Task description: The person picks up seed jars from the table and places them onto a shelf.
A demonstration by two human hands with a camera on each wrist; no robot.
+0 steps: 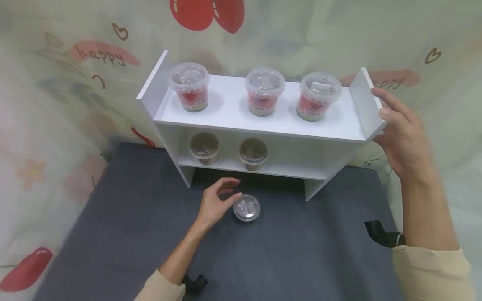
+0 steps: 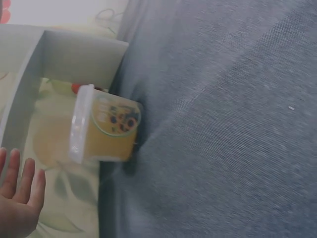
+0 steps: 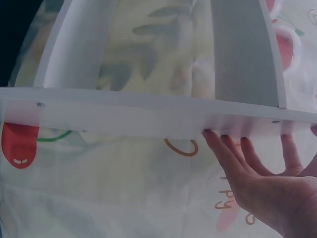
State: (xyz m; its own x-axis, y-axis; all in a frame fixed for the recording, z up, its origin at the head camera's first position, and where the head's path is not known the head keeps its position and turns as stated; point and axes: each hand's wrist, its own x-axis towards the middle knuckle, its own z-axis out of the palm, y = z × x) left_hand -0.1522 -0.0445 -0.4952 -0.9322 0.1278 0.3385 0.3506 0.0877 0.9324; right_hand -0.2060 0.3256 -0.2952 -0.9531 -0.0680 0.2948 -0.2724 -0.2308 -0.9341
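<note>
My left hand (image 1: pixel 214 205) hovers over the table beside a small clear-lidded tub (image 1: pixel 246 207), thumb and fingers apart. In the left wrist view that tub (image 2: pixel 111 126) stands upright with yellowish contents, a gap separating it from the fingers (image 2: pixel 26 181). Over at the right, the fingertips of my right hand (image 1: pixel 403 133) rest on the side panel of a white two-tier shelf (image 1: pixel 226 90). Seen from the right wrist, several fingers (image 3: pixel 250 156) lie fairly straight against the panel's outer face (image 3: pixel 148 119).
Red-labelled lidded tubs stand on the upper tier: left (image 1: pixel 192 88), middle (image 1: pixel 263 92) and right (image 1: pixel 316 97). Two brownish tubs, left (image 1: pixel 204 148) and right (image 1: pixel 253 154), sit on the lower tier. A dark grey cloth (image 1: pixel 286 251) covers the table; patterned curtain (image 1: pixel 282 33) hangs behind.
</note>
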